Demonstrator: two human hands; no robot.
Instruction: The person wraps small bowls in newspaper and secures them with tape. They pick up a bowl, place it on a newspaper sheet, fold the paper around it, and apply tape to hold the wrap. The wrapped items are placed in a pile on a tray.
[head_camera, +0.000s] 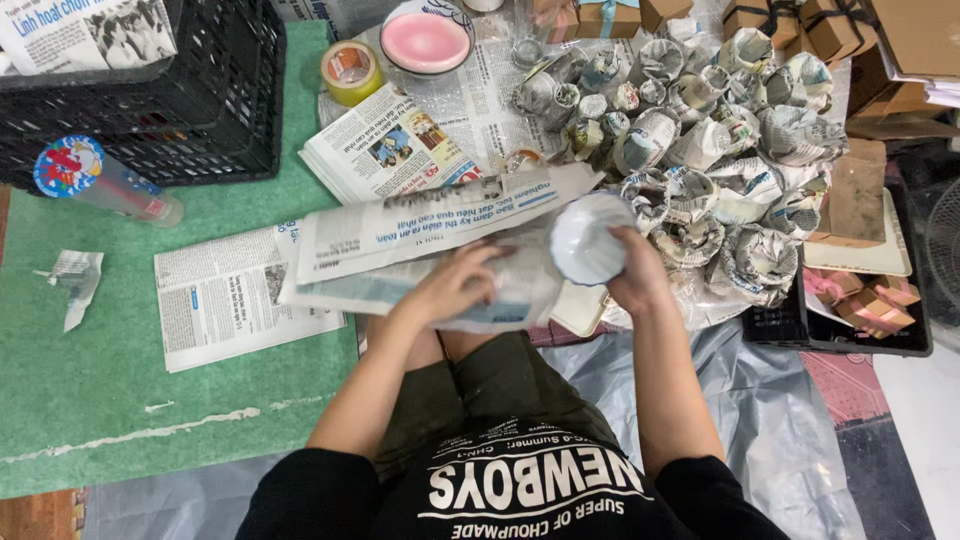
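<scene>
Newspaper sheets (420, 240) lie across the person's lap in the middle of the frame, and a white cup (590, 238) sits at their right end, half rolled into the paper. Far at the upper left, a black plastic crate (200, 110) stands on a green mat (120, 380) with more newspaper inside it. Just below the crate lies a clear tube with a bright round cap (95, 180). A small torn scrap of paper (75, 285) rests on the mat at the left edge. Near it, one flat newspaper page (225, 300) lies on the mat, touching the sheets on the lap. Above, toward the top middle, sit a roll of yellow tape (350, 72), a pink and white bowl (427, 38) and a stack of folded newspapers (385, 150). The left hand (455, 285) lies on top of the sheets in the middle, fingers spread a little and pressing the paper down flat. The cup is just to the right of that hand, close but not touching it. The right hand (635, 275) is curled around the cup from below and from the right, holding it tight with the paper. At the upper right, many cups already wrapped in newspaper (700, 150) are piled together. Brown cardboard boxes (820, 25) stand behind them at the top right.
</scene>
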